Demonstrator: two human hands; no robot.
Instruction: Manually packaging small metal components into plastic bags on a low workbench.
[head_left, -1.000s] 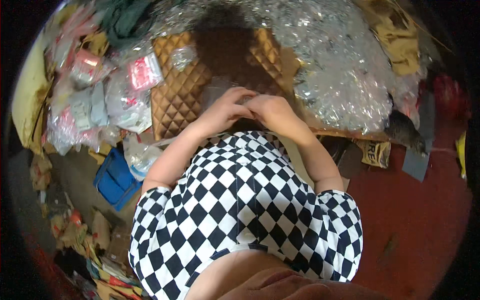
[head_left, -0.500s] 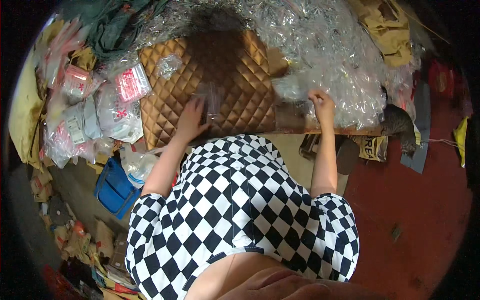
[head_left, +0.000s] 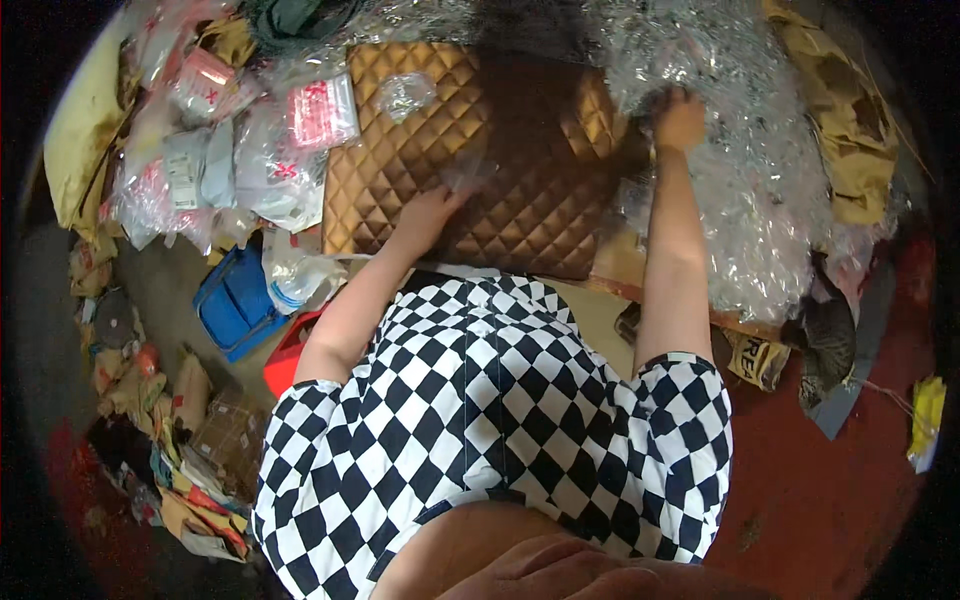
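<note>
My left hand (head_left: pixel 428 216) is over the brown quilted mat (head_left: pixel 400 165), its fingers pinched on a small clear plastic bag (head_left: pixel 472 176) that is blurred and faint against the mat. My right hand (head_left: pixel 681 122) reaches far forward to the heap of clear plastic packets (head_left: pixel 745 190), right of the mat. Its fingers are curled down into the heap in shadow, and what they grip is hidden. Near the mat's far left corner lies a crumpled clear bag (head_left: pixel 406 96).
Red-and-white plastic packs (head_left: pixel 322 113) and other bags lie left of the mat. A blue bin (head_left: pixel 238 302) and a red container (head_left: pixel 292 358) stand below. At the right are brown paper (head_left: pixel 835 110) and a striped cat (head_left: pixel 828 340) by the table edge.
My right hand has moved forward, farther into the packet heap. My left hand has closed from spread fingers onto the small clear bag. The whole view has shifted.
</note>
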